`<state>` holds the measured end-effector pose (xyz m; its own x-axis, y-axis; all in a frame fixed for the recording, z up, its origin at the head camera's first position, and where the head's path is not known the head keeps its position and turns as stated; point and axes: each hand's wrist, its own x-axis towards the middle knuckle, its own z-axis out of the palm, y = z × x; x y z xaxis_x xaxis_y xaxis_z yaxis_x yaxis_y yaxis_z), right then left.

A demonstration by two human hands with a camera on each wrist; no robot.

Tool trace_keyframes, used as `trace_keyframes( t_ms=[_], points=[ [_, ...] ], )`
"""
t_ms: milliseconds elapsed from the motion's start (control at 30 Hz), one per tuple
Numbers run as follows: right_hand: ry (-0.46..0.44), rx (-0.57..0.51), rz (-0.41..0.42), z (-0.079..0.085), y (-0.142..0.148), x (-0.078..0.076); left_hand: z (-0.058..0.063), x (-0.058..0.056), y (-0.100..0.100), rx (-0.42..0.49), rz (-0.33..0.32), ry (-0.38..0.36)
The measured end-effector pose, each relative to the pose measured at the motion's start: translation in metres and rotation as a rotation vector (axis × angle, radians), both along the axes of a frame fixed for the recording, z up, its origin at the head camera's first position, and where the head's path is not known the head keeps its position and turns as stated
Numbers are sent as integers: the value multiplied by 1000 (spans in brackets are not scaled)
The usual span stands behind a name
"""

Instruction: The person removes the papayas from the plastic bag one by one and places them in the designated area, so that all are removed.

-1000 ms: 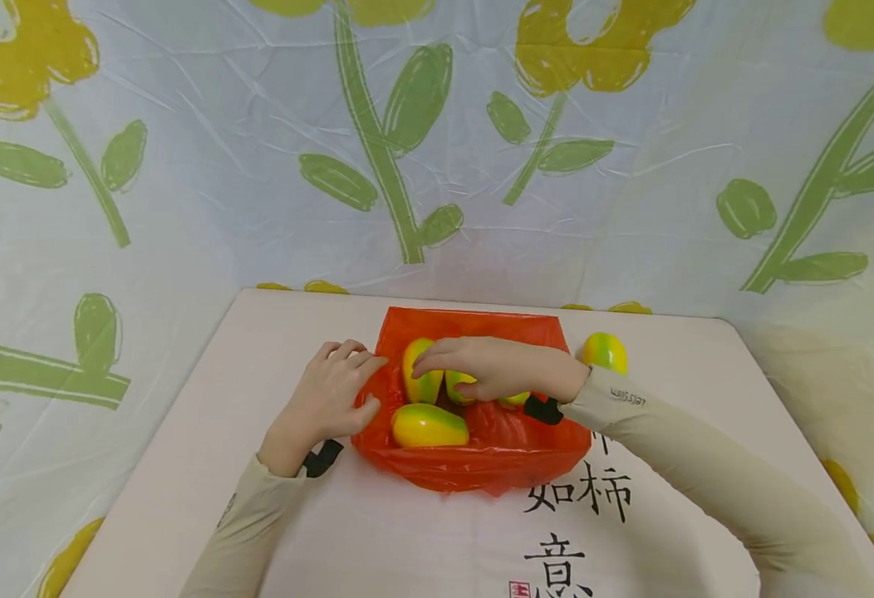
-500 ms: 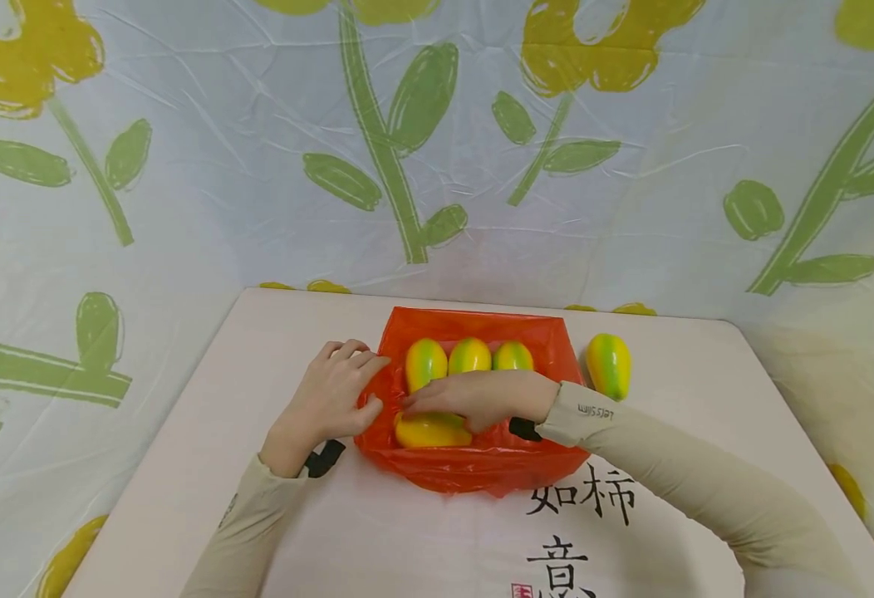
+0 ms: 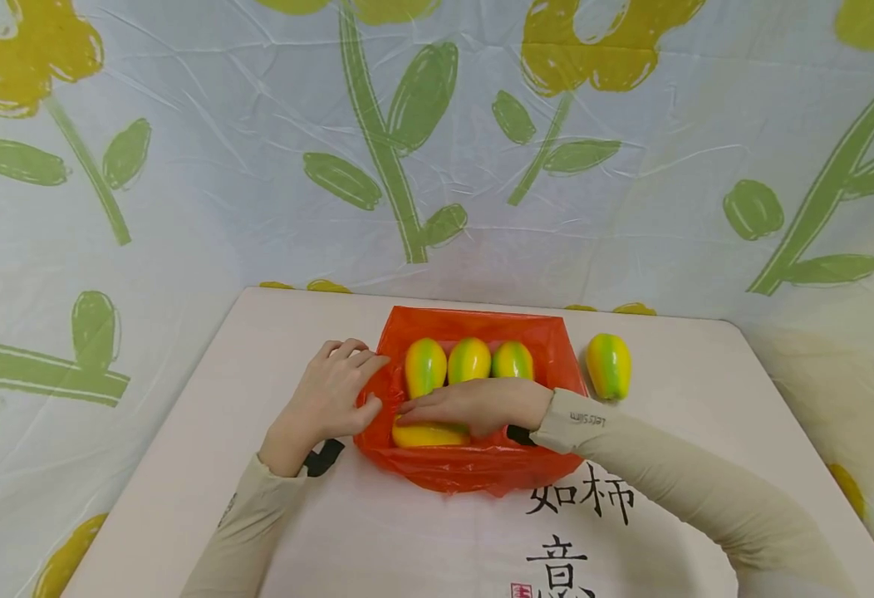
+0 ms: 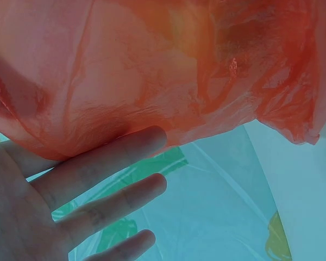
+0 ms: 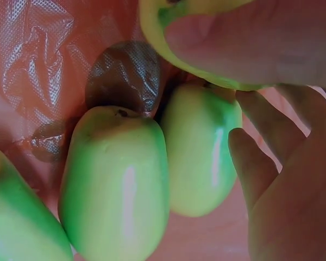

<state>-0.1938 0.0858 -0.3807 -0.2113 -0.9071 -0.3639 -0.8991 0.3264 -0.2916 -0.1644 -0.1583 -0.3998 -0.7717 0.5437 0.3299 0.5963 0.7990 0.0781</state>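
Observation:
A red plastic bag [image 3: 482, 469] lies spread open on the table with several yellow-green papayas inside. Three of them, including the middle papaya [image 3: 470, 360], stand in a row at the back. Nearer the front rim, another papaya [image 3: 429, 435] lies sideways under my right hand [image 3: 478, 404]. In the right wrist view, the thumb [image 5: 206, 41] lies along this papaya [image 5: 152, 27], with the fingers on its other side. My left hand [image 3: 336, 390] is at the bag's left edge. Its fingers are extended, touching the red plastic from outside in the left wrist view.
One more papaya [image 3: 609, 366] rests on the table right of the bag. Black written characters [image 3: 560, 561] mark the pale tabletop in front. A flower-patterned sheet [image 3: 257, 166] hangs behind and at the sides.
My right hand has shifted from above the back row toward the front papaya, uncovering the back row and the papaya outside the bag. My left hand has stayed at the bag's edge.

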Motion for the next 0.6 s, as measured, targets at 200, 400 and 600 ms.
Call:
trace_keyframes(
  t_ms=[200,400,600],
  points=[
    [24,1,15,-6,-2,0,0,0,0,-3,2,-4],
    [32,46,26,-7,-4,2,0,0,0,-3,5,-7],
    [7,65,6,-5,-6,4,0,1,0,-3,6,-5]
  ],
)
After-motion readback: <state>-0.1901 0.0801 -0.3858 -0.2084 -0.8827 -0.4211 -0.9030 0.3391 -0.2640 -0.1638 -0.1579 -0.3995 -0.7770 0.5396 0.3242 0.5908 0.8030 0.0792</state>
